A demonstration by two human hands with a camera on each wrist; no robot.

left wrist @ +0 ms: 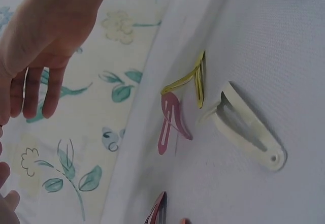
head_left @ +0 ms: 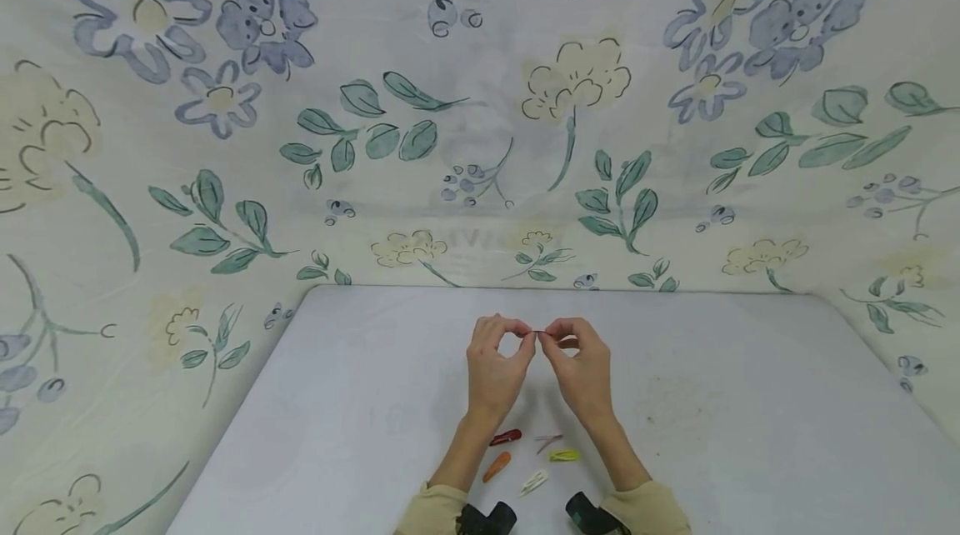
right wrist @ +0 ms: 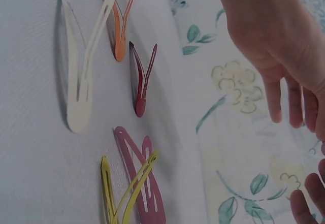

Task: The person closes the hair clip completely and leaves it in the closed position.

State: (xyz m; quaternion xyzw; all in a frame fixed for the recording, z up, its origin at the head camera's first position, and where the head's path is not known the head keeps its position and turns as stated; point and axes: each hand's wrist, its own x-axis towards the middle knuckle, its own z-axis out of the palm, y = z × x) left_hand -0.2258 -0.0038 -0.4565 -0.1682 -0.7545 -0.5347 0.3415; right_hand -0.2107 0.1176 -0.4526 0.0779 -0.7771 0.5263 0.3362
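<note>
Above the far half of the table, my left hand and right hand meet at their fingertips. Between them they pinch a thin dark piece, one end in each hand; it is mostly hidden by the fingers, and I cannot tell its kind. Nearer me, below the wrists, lie several snap hair clips: a dark red clip, an orange clip, a cream clip, a yellow clip and a pink clip. In the right wrist view the cream, orange and red clips show their two arms spread apart.
A white table spreads under the hands. Flower-printed cloth rises behind its far edge and along both sides. Small specks mark the table to the right. Black wrist cameras sit by the sleeves.
</note>
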